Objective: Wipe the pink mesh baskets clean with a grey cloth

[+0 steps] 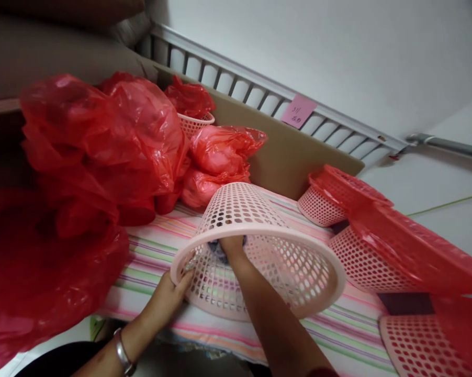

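A pink perforated plastic basket (255, 229) lies tipped on its side, its wide mouth facing me. My left hand (178, 287) is closed on the left part of its rim, thumb toward the inside. My right hand (232, 247) reaches deep into the basket and is pressed over a grey-blue cloth (217, 252) against the inner wall. The basket's wall hides some of those fingers. Beneath the basket is a striped cloth cover (149, 262) in pink, green and white.
Red plastic bags (102, 136) are heaped at the left, with smaller filled bags (220, 157) behind the basket. Several pink baskets lined with red plastic (371, 262) stand on the right. A beige board (275, 149) and a white radiator (244, 97) run along the wall.
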`<state>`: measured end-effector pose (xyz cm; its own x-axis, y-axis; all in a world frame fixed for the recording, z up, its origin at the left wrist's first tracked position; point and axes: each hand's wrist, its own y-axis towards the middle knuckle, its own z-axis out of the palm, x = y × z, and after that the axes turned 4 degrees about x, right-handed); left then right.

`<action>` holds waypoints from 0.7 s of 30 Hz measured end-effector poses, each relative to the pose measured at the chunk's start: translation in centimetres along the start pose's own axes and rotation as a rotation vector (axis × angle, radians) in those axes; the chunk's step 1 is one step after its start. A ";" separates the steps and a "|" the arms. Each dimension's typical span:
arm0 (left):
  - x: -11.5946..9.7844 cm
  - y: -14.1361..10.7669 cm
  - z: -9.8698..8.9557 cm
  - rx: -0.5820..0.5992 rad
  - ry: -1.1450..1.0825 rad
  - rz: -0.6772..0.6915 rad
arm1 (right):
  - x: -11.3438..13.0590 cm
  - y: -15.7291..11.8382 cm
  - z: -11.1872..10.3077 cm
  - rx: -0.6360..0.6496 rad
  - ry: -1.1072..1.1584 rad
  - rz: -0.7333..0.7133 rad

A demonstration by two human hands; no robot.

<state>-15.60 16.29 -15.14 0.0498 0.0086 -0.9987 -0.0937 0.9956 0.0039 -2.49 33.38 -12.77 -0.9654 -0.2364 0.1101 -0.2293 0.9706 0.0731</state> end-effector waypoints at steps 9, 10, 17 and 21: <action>0.3 0.0 1.2 -0.041 -0.046 -0.044 | -0.3 0.8 -0.2 0.016 0.013 -0.050; 0.5 0.1 1.3 -0.042 -0.048 -0.036 | -0.1 -0.8 -0.3 0.029 0.009 -0.060; 0.1 -0.3 0.5 0.000 0.005 0.033 | 0.4 -15.0 0.0 0.145 0.002 -0.093; -1.5 -0.8 -1.1 -0.063 0.122 0.038 | 0.2 -18.0 -0.4 0.195 0.047 -0.065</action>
<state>-16.69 15.38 -13.73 -0.0762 0.0305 -0.9966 -0.1557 0.9869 0.0421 1.50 15.89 -13.64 -0.9420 -0.2961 0.1578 -0.3149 0.9426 -0.1111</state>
